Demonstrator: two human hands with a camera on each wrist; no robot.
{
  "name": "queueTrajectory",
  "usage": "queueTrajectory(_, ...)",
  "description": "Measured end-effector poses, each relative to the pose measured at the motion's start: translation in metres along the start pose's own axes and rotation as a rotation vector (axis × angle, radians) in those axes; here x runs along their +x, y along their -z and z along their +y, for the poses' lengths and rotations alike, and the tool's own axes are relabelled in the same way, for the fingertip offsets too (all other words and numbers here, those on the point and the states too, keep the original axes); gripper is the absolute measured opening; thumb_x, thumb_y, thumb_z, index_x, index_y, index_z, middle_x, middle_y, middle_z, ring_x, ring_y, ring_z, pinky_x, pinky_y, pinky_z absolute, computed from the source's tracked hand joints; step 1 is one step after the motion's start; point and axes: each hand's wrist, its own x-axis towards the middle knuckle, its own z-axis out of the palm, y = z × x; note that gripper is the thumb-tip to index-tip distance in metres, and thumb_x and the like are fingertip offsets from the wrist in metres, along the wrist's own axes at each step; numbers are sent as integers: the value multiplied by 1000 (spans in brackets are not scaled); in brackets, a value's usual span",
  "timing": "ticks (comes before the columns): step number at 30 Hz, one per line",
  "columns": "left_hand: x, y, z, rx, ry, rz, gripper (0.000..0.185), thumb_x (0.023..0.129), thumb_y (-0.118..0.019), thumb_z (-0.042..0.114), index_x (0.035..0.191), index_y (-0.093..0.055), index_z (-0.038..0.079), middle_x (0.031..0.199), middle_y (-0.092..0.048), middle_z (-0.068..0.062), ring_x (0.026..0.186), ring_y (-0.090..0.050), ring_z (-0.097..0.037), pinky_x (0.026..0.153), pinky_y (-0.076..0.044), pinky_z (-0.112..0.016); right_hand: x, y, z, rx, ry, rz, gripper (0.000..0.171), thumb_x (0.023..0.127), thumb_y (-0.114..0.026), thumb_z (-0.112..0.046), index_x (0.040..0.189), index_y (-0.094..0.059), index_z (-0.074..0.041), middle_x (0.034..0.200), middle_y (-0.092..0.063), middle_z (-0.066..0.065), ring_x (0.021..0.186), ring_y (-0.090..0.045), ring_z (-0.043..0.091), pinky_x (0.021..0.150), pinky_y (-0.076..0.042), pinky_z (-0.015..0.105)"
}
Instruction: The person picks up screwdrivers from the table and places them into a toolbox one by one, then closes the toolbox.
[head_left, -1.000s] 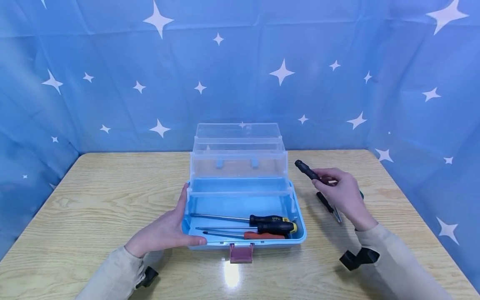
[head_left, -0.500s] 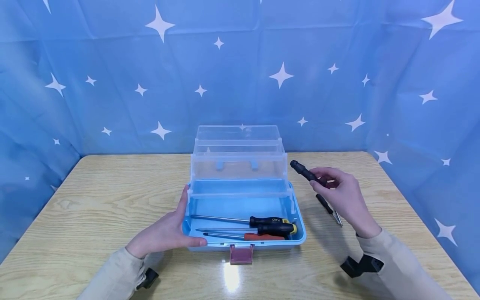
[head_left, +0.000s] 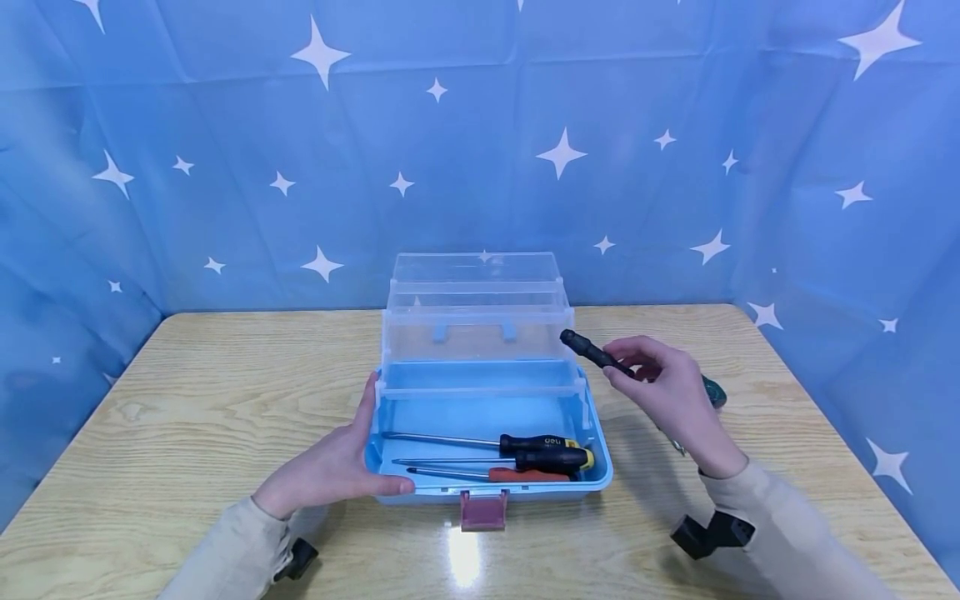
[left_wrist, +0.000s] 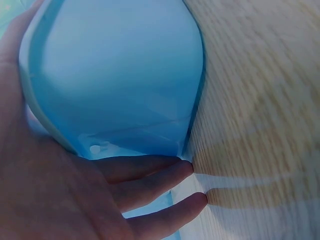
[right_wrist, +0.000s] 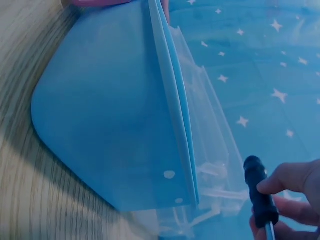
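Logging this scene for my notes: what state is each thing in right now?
Toolbox: open, lid up, clear trays raised.
Latch: undone, hanging at the front.
Three screwdrivers: lying in the bottom.
Black-handled tool: held off the table by the right hand.
Left hand: rests flat against the toolbox's side.

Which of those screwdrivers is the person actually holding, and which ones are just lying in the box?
The black-handled screwdriver, pinched in the right hand beside the toolbox. The other three screwdrivers lie untouched inside; one has a red handle.
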Motion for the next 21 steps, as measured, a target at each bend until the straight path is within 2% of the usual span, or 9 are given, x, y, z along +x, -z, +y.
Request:
queueTrajectory(9, 0, -1, -1, -19, -7, -1, 132, 76, -83, 34, 150, 24, 20, 150, -27, -28, 129, -40, -45, 99, -37, -59, 4, -6, -3, 7, 14, 2, 18, 88, -70, -6, 105, -68, -3, 94, -68, 8, 81, -61, 19, 68, -47, 21)
queueTrajectory(21, 0, 0, -1, -22, -9, -3, 131, 76, -83, 35, 150, 24, 20, 149, -29, -29, 127, -42, -44, 98, -38, -59, 7, -11, -7, 11, 32, -13, 17, 88, -70, -5, 105, -69, -3, 92, -68, 7, 78, -60, 18, 66, -49, 24)
